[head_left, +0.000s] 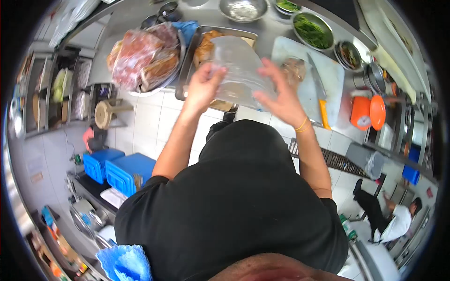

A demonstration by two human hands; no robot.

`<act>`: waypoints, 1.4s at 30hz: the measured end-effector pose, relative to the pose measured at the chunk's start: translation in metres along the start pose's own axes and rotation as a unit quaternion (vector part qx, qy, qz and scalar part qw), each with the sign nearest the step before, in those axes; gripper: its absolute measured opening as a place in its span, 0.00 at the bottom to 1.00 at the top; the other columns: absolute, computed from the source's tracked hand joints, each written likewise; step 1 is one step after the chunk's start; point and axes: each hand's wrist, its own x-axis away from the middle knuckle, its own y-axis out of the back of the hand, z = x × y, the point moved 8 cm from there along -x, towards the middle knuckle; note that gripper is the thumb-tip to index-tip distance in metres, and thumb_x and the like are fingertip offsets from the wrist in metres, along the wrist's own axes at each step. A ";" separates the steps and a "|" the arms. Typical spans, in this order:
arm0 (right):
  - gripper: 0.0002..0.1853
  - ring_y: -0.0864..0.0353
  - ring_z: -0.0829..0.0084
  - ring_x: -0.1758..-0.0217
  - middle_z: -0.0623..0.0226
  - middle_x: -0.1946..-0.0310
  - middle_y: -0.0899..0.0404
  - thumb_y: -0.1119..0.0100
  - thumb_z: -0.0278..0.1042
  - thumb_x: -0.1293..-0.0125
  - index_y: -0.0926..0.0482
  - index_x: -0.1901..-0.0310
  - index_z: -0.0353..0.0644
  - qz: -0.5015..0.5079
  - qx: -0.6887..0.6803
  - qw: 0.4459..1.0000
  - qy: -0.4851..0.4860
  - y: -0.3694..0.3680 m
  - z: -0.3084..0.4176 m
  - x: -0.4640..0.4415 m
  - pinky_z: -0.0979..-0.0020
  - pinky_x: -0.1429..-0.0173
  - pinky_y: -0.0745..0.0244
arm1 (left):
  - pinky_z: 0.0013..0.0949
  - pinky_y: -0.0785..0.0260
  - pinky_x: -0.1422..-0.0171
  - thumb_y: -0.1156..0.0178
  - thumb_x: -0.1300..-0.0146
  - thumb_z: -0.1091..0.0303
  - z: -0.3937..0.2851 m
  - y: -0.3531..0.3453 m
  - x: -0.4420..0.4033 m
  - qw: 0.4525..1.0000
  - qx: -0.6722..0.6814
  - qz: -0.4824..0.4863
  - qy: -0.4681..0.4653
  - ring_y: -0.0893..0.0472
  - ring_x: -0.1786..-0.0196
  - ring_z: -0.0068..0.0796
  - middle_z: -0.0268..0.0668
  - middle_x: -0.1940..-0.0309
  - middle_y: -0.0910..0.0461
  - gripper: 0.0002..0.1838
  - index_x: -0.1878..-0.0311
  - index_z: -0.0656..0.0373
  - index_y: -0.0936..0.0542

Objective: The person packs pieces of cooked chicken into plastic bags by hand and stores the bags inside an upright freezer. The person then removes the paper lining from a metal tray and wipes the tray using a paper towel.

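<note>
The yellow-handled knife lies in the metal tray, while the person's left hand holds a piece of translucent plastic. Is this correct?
Not quite: in the head view, the yellow-handled knife lies on the white cutting board, not in the metal tray. The left hand does hold a piece of translucent plastic.

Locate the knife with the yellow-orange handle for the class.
In the head view, the knife lies on the white cutting board, to the right of the person's right hand and below the bowl of greens.
</note>
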 end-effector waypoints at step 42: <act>0.33 0.22 0.59 0.44 0.61 0.47 0.24 0.28 0.41 0.47 0.32 0.41 0.40 -0.287 -0.253 0.842 -0.379 -0.280 -0.240 -0.175 0.59 0.39 0.24 | 0.16 0.36 0.63 0.37 0.32 0.75 -0.011 0.220 0.105 0.978 -0.088 -0.188 -0.018 0.28 0.68 0.10 0.25 0.69 0.24 0.09 0.51 0.62 0.23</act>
